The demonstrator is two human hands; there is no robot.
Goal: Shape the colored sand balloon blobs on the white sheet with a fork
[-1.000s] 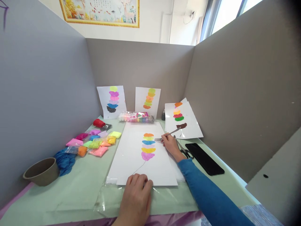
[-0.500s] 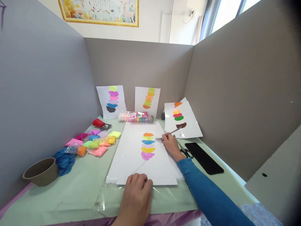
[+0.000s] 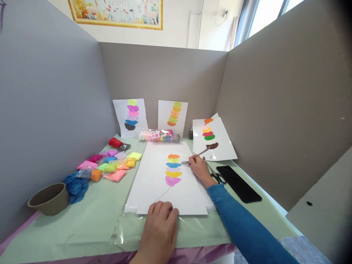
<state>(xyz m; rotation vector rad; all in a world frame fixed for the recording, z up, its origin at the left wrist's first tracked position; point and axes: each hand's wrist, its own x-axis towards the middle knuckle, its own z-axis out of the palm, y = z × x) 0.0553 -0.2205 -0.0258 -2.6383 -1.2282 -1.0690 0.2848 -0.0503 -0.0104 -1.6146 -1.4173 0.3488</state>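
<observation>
We record the fork (image 3: 202,151) in the right hand (image 3: 200,170): the fingers are closed round it, pinching the handle with no gap that we can see. The tines project to the left of the fingers; the handle runs up and to the right past them, its far end overlapping, in our view, the brown patch (image 3: 216,145) on a propped sheet (image 3: 227,149). The tines sit just beside the right end of the blue patch (image 3: 173,165), third from the top in a column of six colours on the white sheet (image 3: 189,200). Whether they touch it we cannot tell.

Right arm: we note the forearm in a blue sleeve (image 3: 242,223), entering slantwise from the lower right, the hand pointing inward toward the column. Close beside the wrist lie the scissors (image 3: 218,178), partly hidden by it; a black slab (image 3: 238,184) lies farther right on the worktop (image 3: 90,223).

Left arm: the left hand (image 3: 160,231) rests back upward at the near edge of the white sheet, fingers bent and close together. We see nothing held in them; with the fingertips turned down, we cannot tell whether they grip the edge. A thin drawn line (image 3: 165,193) runs from the lowest, purple patch (image 3: 172,181) toward these fingers
</observation>
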